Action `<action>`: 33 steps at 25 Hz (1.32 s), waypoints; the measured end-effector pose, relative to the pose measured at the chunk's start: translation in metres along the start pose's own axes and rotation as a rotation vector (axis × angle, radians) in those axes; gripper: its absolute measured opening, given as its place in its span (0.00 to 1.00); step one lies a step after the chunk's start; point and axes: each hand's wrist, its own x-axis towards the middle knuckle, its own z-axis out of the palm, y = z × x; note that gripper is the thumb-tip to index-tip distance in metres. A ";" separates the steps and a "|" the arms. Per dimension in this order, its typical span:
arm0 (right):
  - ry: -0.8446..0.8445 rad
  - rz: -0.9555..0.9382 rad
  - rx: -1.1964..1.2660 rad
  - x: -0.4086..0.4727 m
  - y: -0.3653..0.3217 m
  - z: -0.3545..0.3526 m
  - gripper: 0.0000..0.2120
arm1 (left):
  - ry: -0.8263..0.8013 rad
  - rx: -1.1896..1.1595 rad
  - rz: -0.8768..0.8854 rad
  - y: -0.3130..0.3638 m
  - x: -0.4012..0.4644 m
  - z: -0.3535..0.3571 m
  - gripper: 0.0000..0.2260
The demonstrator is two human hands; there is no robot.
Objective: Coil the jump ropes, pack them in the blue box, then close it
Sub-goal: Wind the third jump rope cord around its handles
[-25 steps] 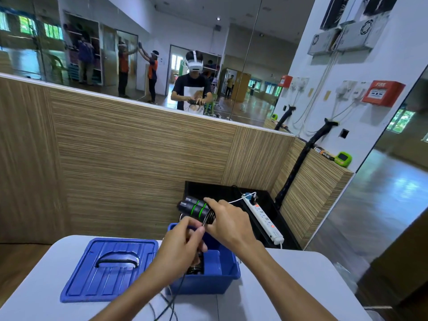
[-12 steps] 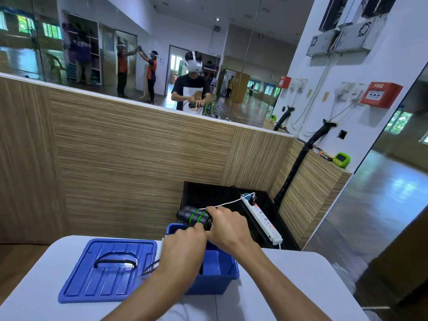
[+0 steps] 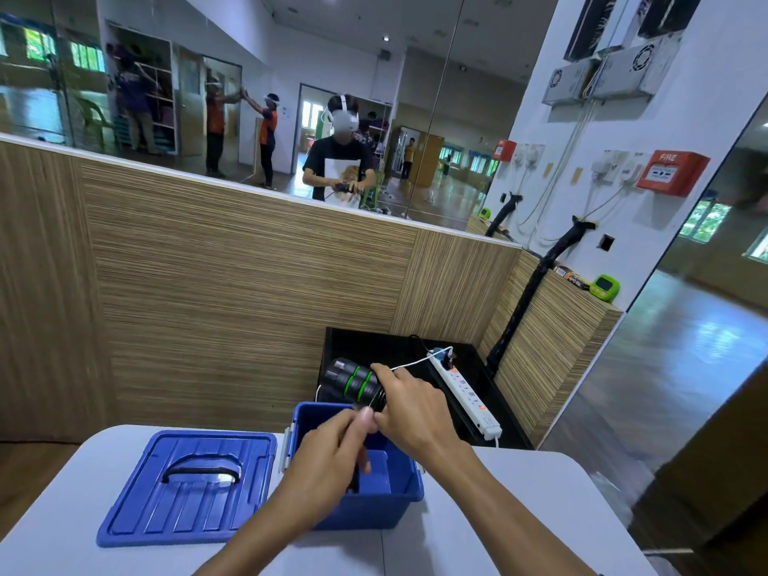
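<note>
Rope handles [image 3: 353, 382], long axis pointing up-left, are gripped by the right hand [image 3: 411, 409] above the open box [image 3: 399, 498], while the cord [image 3: 360, 411] is pinched by the left hand [image 3: 332, 455] just below.

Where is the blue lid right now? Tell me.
In the head view, the blue lid lies flat on the white table, handle up, at lower left, directly left of the open blue box.
</note>
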 end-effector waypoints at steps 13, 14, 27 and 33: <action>-0.102 0.090 0.005 0.003 -0.004 0.000 0.14 | 0.004 0.048 0.022 0.005 0.018 0.009 0.18; -0.095 0.109 0.022 0.004 -0.004 -0.002 0.13 | 0.018 0.057 0.046 0.003 0.015 0.012 0.18; -0.160 -0.039 0.230 0.002 -0.005 -0.014 0.20 | -0.175 0.287 0.258 -0.056 0.026 -0.024 0.16; -0.284 -0.263 0.313 -0.011 -0.011 -0.031 0.23 | -0.058 0.430 0.382 -0.063 0.032 -0.045 0.23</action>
